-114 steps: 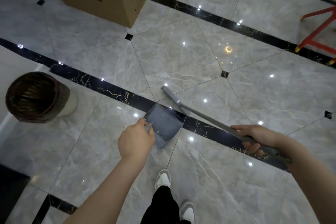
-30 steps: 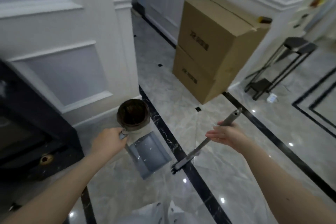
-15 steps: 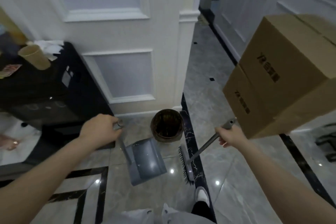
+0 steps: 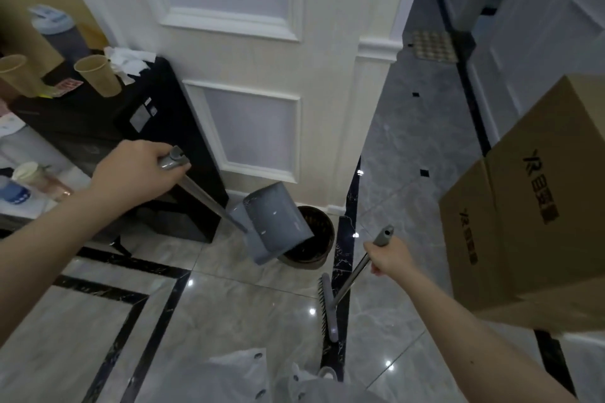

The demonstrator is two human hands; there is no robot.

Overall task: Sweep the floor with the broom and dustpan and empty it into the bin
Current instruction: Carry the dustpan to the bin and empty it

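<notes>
While the dustpan hangs tilted with its lip over the bin, gripped by the left hand, dust could miss onto tiles; the right hand grips the broom, near boxes.

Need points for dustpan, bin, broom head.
dustpan [image 4: 275, 222]: head view, on the grey pan's flat back.
bin [image 4: 319, 239]: head view, on its dark inner wall.
broom head [image 4: 327, 311]: head view, mid bristle block.

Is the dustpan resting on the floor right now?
No, the left hand holds the dustpan lifted and tilted over the bin.
</notes>
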